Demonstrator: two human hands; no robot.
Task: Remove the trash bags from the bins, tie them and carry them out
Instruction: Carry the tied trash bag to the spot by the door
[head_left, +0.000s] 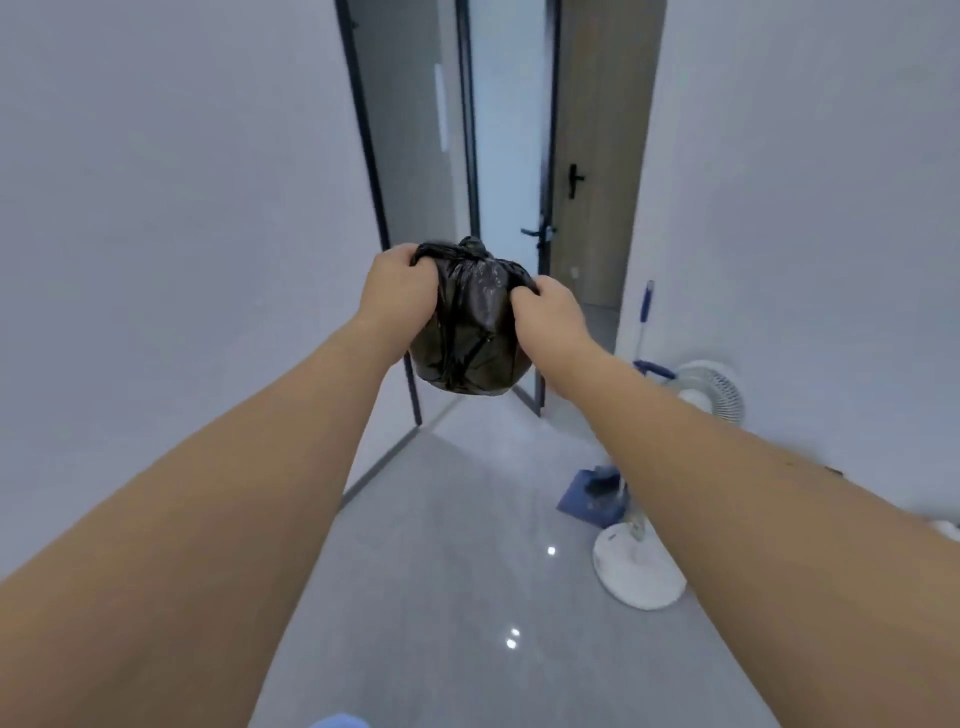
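The black trash bag is out of any bin and held up at arm's length, left hand and right hand both clamped on its gathered neck. The knot looks nearly made; carrying it through the doorway ahead remains.

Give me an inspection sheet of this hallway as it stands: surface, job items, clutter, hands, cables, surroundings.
Surface: grey tiled floor, glossy, with light reflections.
Job's things: black trash bag, gathered at the top, held in the air; no bin in view.
Clutter: white standing fan, blue dustpan and blue-handled mop by the right wall.
Hands: left hand and right hand each grip the bag's top.
Cables: nothing seen.
Surroundings: plain walls; dark-framed doorway ahead, wooden door to its right.
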